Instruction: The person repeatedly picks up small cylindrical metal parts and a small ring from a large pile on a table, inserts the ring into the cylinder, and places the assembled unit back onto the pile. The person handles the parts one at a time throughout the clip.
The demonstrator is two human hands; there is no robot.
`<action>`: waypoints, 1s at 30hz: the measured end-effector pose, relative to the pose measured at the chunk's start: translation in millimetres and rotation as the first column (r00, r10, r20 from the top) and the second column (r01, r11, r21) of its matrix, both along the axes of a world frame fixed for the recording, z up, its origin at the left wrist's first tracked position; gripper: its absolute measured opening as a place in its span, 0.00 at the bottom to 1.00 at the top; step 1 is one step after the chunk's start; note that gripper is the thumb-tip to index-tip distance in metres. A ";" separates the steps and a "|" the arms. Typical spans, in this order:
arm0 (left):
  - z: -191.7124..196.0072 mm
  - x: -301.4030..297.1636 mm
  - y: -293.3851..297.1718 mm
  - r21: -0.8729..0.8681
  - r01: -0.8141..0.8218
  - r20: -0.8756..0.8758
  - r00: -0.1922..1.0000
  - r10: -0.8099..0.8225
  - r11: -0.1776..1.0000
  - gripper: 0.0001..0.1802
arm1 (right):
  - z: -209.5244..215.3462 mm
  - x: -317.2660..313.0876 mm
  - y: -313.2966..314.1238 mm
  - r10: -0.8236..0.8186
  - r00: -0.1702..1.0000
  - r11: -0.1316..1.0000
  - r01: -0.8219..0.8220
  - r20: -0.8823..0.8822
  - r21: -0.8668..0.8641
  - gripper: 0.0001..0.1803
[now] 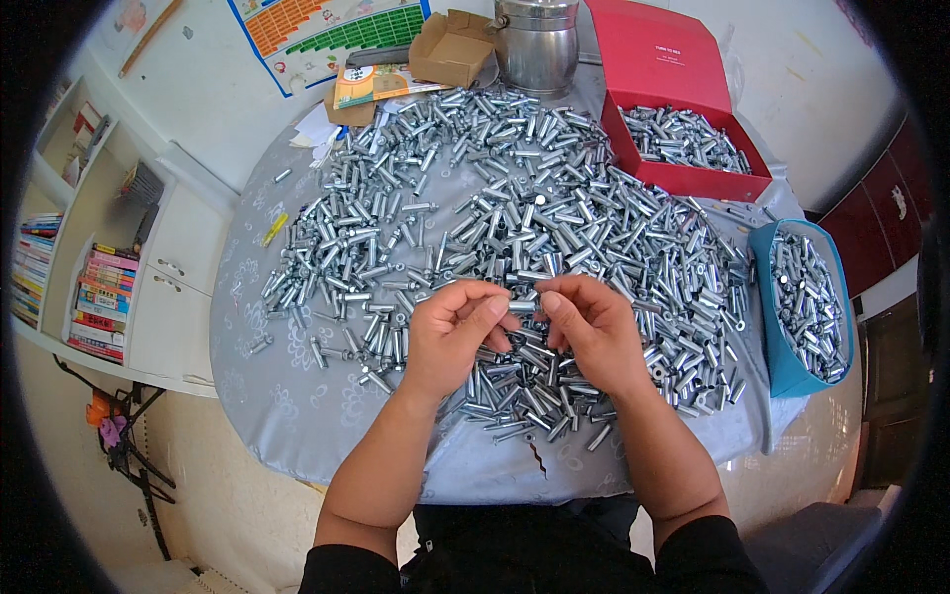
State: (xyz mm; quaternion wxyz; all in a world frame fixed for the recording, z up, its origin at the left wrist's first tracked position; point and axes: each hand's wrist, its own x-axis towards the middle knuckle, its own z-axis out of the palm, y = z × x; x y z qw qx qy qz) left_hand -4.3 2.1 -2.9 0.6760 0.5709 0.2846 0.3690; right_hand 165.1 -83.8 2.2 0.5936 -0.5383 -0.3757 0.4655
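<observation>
My left hand (461,335) and my right hand (594,332) face each other over the near middle of a wide heap of shiny metal sleeves and bolts (584,238). Both are closed in a pinch, thumbs against fingertips. A short metal sleeve (524,308) lies between the two sets of fingertips, its ends partly covered by them. Against the similar pieces behind, I cannot make out whether a bolt is in it. Some loose pieces lie right below the hands.
A red box (717,183) with its lid up and a teal bin (770,317), both holding metal pieces, stand on the right. At the back are a metal pot (537,49) and a cardboard box (450,49). A yellow pen-like item (275,229) lies left on the grey tablecloth (262,386).
</observation>
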 end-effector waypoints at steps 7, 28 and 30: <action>0.0 2.7 -1.7 -0.023 -0.034 -0.024 0.999 0.034 0.999 0.10 | 2.1 -6.0 2.1 -0.095 0.995 0.988 0.098 -0.036 0.116 0.09; -1.9 -0.4 4.3 -0.102 -0.124 -0.136 0.985 0.110 0.987 0.20 | -0.1 -1.1 3.9 -0.311 0.813 0.872 0.038 0.492 0.489 0.13; -1.8 0.7 3.5 -0.084 -0.122 -0.124 0.986 0.111 0.989 0.20 | 10.4 -8.0 1.2 -0.303 0.857 0.896 0.107 0.418 0.431 0.13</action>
